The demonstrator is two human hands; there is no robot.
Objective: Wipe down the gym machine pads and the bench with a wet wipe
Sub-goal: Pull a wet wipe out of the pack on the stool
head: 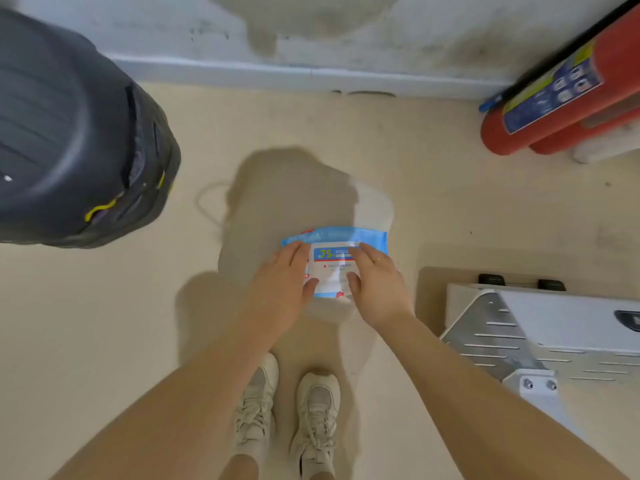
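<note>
Beige trainers (pixel 287 420) planted on the pale floor (pixel 86 323), and just past them both hands are on a blue-and-white wet wipe pack (pixel 333 261), held up in front of the body. The left hand (pixel 281 282) pinches its left edge, thumb underneath and fingers on top. The right hand (pixel 377 282) clamps the right side the same way, fingers by the label flap. So both are closed on the pack, neither spread.

Risk as I see it: peel the flap too hard and you drag out a clump of wipes, or the pack slips and lands on that floor.

To the right is a white perforated metal machine part (pixel 540 341). Further off, a dark bin (pixel 69 133) on the left, a red fire extinguisher (pixel 561 88) against the stained wall (pixel 346 36). No pads or bench visible here.
</note>
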